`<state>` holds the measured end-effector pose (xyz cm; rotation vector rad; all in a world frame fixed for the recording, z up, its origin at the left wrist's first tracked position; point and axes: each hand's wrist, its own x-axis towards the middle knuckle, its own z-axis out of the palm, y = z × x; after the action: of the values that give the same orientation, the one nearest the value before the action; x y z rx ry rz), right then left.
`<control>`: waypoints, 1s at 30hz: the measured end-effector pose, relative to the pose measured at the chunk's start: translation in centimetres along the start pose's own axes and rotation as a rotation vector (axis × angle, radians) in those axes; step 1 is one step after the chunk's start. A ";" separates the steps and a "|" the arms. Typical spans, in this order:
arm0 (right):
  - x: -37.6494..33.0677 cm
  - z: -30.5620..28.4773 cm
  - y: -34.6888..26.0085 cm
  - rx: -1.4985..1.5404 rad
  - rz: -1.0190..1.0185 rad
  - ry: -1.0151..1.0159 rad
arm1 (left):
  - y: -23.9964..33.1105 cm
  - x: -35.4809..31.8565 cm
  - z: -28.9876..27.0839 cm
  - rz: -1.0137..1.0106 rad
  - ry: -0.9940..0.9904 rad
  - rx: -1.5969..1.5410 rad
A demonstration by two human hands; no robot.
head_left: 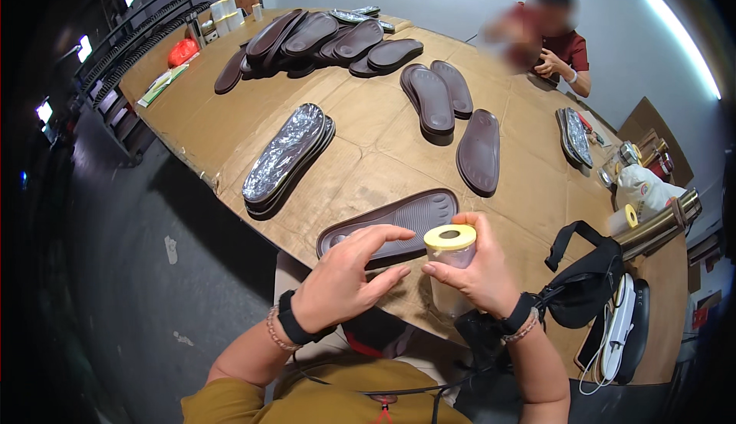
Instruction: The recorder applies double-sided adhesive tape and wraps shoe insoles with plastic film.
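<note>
Yellow tape roll (450,237) held low centre of frame.
Right hand (469,271) grips roll from behind; left hand (343,280) open, fingers spread, fingertips beside it over brown sole (391,222) on cardboard-covered table (368,156).

A big desk (368,156) covered in brown cardboard holds many dark brown shoe soles (433,100), a stack of shiny silver soles (285,154), a black bag (586,286) and a metal bottle (659,225)

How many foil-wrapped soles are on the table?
3 spots: a stack left of centre, a stack by the other person, one at the far end. More may be hidden.
</note>
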<state>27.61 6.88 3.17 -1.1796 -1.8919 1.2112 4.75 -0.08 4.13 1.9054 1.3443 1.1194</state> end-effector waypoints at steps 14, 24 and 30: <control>0.0 1.5 3.1 0.270 -0.023 -0.163 | -1.6 -0.2 2.9 -0.199 0.019 -0.213; -0.8 0.4 3.6 0.078 -0.165 -0.067 | -1.5 -0.6 4.2 -0.213 0.006 -0.276; -0.9 0.6 3.9 0.140 -0.151 -0.076 | -1.0 -0.7 4.3 -0.193 0.057 -0.231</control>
<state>28.91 6.54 -0.70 -0.9127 -1.8799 1.2977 7.87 -0.27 0.95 1.5567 1.3340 1.1819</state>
